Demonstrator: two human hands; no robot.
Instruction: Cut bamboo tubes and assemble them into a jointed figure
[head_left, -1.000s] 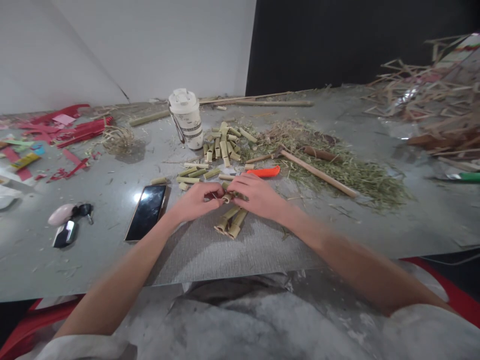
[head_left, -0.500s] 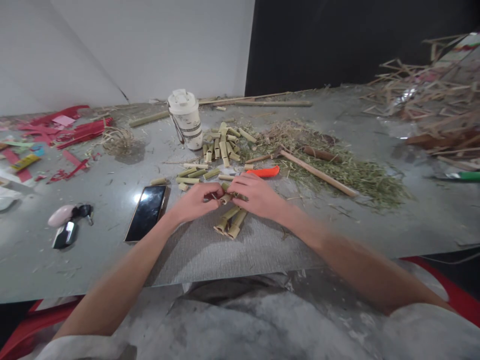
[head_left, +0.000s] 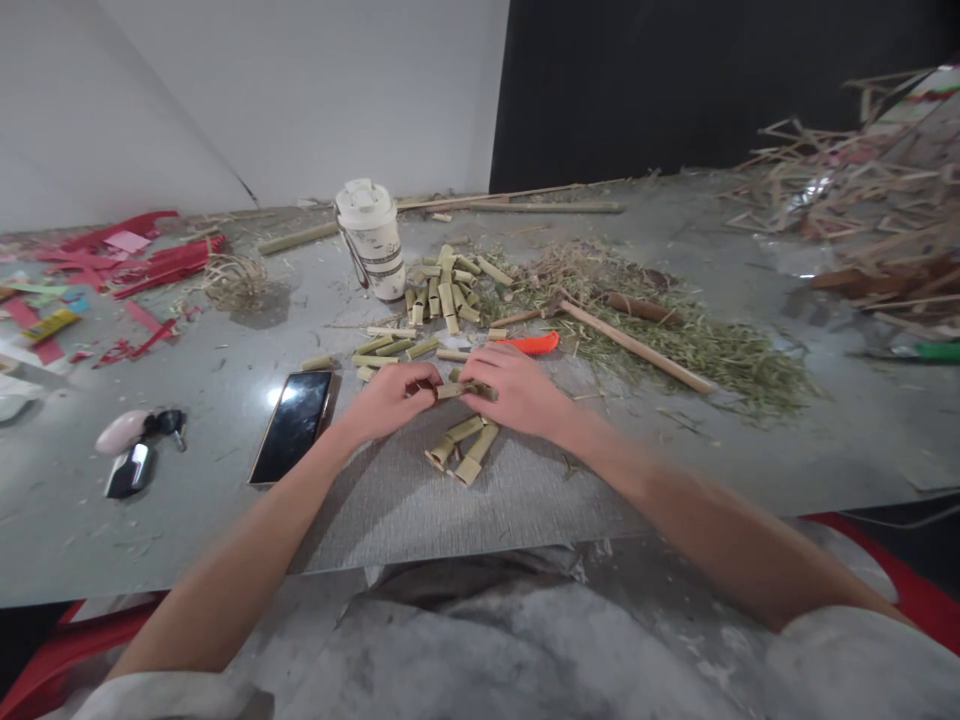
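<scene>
A short bamboo piece [head_left: 450,391] lies crosswise between my two hands. My left hand [head_left: 391,400] is closed, its thumb and forefinger pinching the left end. My right hand [head_left: 517,390] curls its fingers round the right end and more bamboo bits there, partly hidden by the fingers. Just below, joined bamboo tubes [head_left: 471,458] lie splayed on the grey mat [head_left: 420,510]. Beyond my left hand are several loose bamboo pieces [head_left: 375,361]. An orange-handled knife [head_left: 532,344] lies just past my right hand, its blade partly covered.
Behind stand a white lidded cup [head_left: 373,245] and a pile of bamboo pieces [head_left: 448,290]. A hammer [head_left: 637,345] rests on green shavings [head_left: 720,365]. Left are a phone [head_left: 292,425], keys [head_left: 131,468] and red scraps [head_left: 161,265]. Wooden frames [head_left: 862,190] heap at far right.
The bamboo piece between my hands has turned from pointing toward me to lying crosswise. The joined tubes below have shifted slightly toward me and spread a little.
</scene>
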